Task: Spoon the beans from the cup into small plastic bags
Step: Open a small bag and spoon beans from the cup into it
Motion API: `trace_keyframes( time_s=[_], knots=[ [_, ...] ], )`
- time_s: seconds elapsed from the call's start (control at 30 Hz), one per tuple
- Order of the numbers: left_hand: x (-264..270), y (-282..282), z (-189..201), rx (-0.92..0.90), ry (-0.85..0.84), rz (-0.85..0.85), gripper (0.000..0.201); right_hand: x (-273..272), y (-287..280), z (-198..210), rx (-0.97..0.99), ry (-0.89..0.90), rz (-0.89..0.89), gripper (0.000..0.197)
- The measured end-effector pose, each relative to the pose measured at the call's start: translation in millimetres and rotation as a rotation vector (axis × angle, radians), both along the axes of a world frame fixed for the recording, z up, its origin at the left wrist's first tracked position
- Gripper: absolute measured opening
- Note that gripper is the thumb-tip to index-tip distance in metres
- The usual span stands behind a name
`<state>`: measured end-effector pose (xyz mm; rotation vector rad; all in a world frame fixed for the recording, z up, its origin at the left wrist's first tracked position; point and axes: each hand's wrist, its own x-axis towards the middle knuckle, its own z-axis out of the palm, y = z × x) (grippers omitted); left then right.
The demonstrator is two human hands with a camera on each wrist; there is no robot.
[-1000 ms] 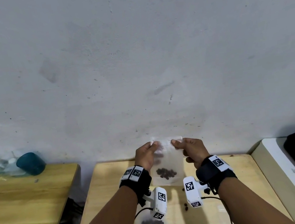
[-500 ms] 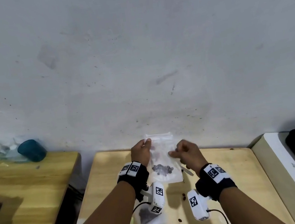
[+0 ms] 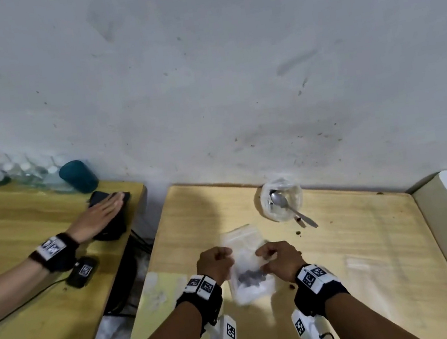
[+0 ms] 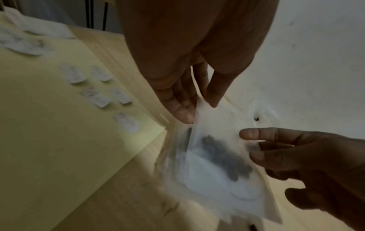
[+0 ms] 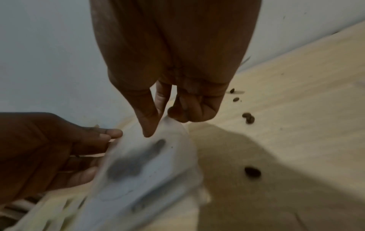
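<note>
Head view: small clear plastic bag (image 3: 248, 263) held above the light wooden table (image 3: 371, 249), long axis running away from the body, mouth end toward the wall, a little tilted left. Dark beans (image 3: 251, 276) gathered in the near, lower part of the bag. Left hand (image 3: 215, 263) closed on the left edge, right hand (image 3: 279, 256) closed on the right edge. Further back, near the wall, clear cup (image 3: 281, 200) with the bowl of a metal spoon (image 3: 291, 208) inside, handle over the rim pointing toward the near right. Inside of the cup mostly bare. A few loose beans (image 3: 298, 226) on the table beside the spoon handle. On the neighbouring table (image 3: 17, 284), another person's hand (image 3: 97, 218) flat on a dark object.

Left wrist view: thumb and fingers (image 4: 182, 109) pinching the top edge of the bag (image 4: 215, 164), blurred beans (image 4: 227, 162) in the middle, right hand (image 4: 308, 164) touching the other edge with fingertips.

Right wrist view: thumb and forefinger pinching a corner of the bag (image 5: 142, 168); other fingers curled. Left hand (image 5: 51, 150) gripping the opposite side. Single bean (image 5: 252, 171) on the table nearby.
</note>
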<state>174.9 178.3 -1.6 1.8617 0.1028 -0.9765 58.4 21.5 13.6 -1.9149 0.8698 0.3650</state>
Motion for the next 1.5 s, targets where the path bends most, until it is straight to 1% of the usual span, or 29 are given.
trace_keyframes(
  time_s=[0.07,0.13,0.2,0.27,0.37,0.43,0.5,0.57,0.7,0.77,0.83,0.93,1.0,1.07,1.17,1.2,1.27,1.37,1.43,1.5],
  knots=[
    [-3,7,-6,0.03,-0.004,-0.021,0.019,0,10,-8,-0.023,0.022,0.009,0.036],
    [-4,10,-9,0.051,-0.053,-0.06,0.021,0,16,-13,-0.052,0.03,-0.007,0.04],
    [-5,9,-6,0.07,-0.132,-0.116,0.022,0,19,-13,-0.058,0.026,-0.021,0.043],
    [-5,8,-1,0.112,-0.267,-0.163,0.022,-3,19,-9,-0.064,-0.016,-0.066,0.045],
    [-12,0,18,0.154,-0.468,-0.14,0.019,-17,12,-2,-0.096,-0.11,-0.182,0.039],
    [-24,-12,29,0.146,-0.537,-0.129,0.016,-34,1,3,-0.088,-0.149,-0.285,0.032],
    [-43,-30,34,0.112,-0.561,-0.169,0.012,-58,-14,6,-0.081,-0.156,-0.358,0.027],
    [-65,-52,36,0.066,-0.533,-0.25,0.009,-86,-33,7,-0.082,-0.131,-0.422,0.023],
    [-110,-98,31,0.02,-0.273,-0.322,0.005,-143,-76,5,-0.106,-0.01,-0.545,0.027],
    [-133,-120,25,0.0,-0.145,-0.353,0.01,-169,-97,3,-0.116,0.07,-0.572,0.036],
    [-154,-137,17,0.016,-0.047,-0.393,0.013,-189,-112,1,-0.128,0.156,-0.586,0.051],
    [-178,-156,4,0.061,0.051,-0.384,0.011,-212,-125,-5,-0.115,0.265,-0.596,0.068],
    [-192,-167,-3,0.093,0.056,-0.403,0.009,-223,-127,-12,-0.117,0.327,-0.545,0.07],
    [-204,-175,-12,0.123,0.043,-0.426,0.01,-228,-127,-17,-0.133,0.328,-0.52,0.067],
    [-216,-181,-19,0.13,0.029,-0.397,0.011,-228,-126,-21,-0.121,0.274,-0.524,0.051],
    [-218,-182,-20,0.125,0.029,-0.387,0.012,-227,-126,-23,-0.1,0.255,-0.536,0.049],
    [-219,-183,-22,0.113,0.048,-0.351,0.014,-228,-127,-25,-0.054,0.216,-0.589,0.046],
    [-215,-183,-23,0.046,0.069,-0.274,0.017,-227,-130,-27,-0.002,0.119,-0.706,0.029],
    [-212,-183,-20,0.019,0.011,-0.263,0.018,-224,-132,-23,0.052,0.044,-0.741,0.025],
    [-206,-184,-12,-0.009,-0.083,-0.27,0.02,-219,-133,-12,0.063,-0.017,-0.697,0.03]
  ],
)
